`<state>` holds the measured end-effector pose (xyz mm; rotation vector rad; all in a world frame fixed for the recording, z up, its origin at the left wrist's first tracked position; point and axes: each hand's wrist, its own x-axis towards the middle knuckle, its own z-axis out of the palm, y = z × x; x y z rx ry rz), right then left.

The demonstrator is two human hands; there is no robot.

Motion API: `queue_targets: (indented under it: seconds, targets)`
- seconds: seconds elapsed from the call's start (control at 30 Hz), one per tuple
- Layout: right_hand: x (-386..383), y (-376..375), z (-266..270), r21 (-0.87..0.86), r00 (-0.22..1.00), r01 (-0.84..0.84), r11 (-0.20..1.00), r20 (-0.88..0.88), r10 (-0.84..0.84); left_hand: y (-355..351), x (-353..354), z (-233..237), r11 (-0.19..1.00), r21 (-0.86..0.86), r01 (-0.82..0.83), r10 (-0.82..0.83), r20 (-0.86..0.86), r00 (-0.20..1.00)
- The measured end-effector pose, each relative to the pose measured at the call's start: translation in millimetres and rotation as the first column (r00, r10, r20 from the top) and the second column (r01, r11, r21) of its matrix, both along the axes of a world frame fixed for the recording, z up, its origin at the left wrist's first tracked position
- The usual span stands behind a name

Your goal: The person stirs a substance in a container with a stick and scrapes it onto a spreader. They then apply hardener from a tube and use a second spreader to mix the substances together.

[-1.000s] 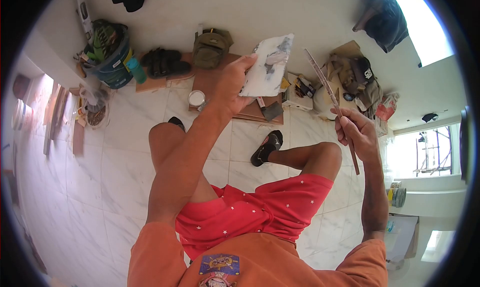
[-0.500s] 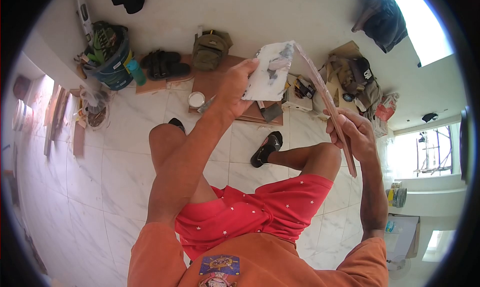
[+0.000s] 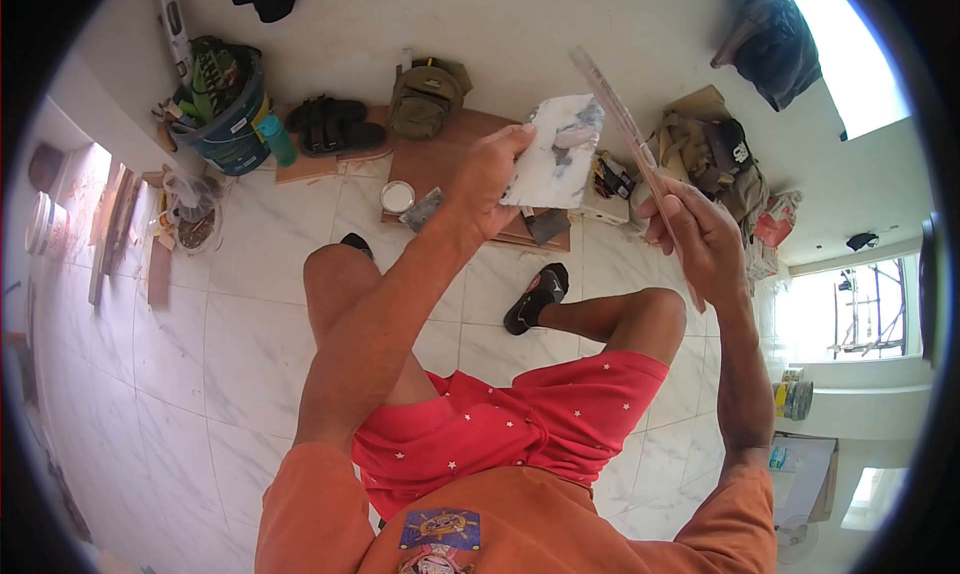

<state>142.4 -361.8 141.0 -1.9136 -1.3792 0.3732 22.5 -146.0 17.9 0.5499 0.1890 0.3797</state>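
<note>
Your right hand [image 3: 705, 236]'s gripping a long, thin brown strip [image 3: 621, 119] low, probably flexy, beside the smeared white rectangular sheet [image 3: 545, 179] your left hand [image 3: 485, 182]'s clutching.

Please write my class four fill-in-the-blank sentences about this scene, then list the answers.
The hand holding the smeared white plate is the person's ____ one.
The hand holding the long strip is the ____ one.
Small white ____ pattern the shorts.
The shirt is coloured ____.
Missing words: left; right; stars; orange.
</note>
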Motion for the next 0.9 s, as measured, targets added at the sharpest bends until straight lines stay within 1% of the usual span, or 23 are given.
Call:
queue_targets:
  seconds: [0.1, 0.2, 0.4, 0.5, 0.6, 0.7, 0.9]
  targets:
    - [-5, 3, 2, -0.011, 0.969, 0.046, 0.999, -0.241, -0.047, 0, 0, 0, 1.000, -0.011, -0.018, 0.018, -0.006, 1.000]
    - [-1, 4, 1, -0.010, 0.947, 0.028, 1.000, -0.320, -0.030, -2, -2, 5, 0.999, -0.021, -0.037, 0.037, -0.001, 0.999]
    - [2, 3, -1, -0.038, 0.930, 0.039, 0.999, -0.365, -0.050, -4, -3, 10, 0.999, -0.033, -0.043, 0.043, -0.001, 0.999]
    - [3, 4, -3, -0.013, 0.948, 0.045, 0.999, -0.316, -0.046, -4, -5, 12, 0.999, -0.026, -0.040, 0.039, -0.009, 0.999]
    - [2, 4, -8, 0.029, 0.977, 0.064, 0.998, -0.206, -0.056, -3, -4, 9, 0.999, -0.020, -0.028, 0.028, 0.001, 1.000]
    - [-2, 8, -8, 0.021, 0.997, 0.063, 0.998, 0.035, -0.064, -2, -3, 6, 1.000, -0.016, -0.013, 0.013, 0.016, 1.000]
    - [0, 13, -17, 0.079, 0.989, 0.092, 0.993, 0.111, -0.101, -6, -1, 10, 0.998, -0.056, -0.035, 0.035, 0.004, 0.999]
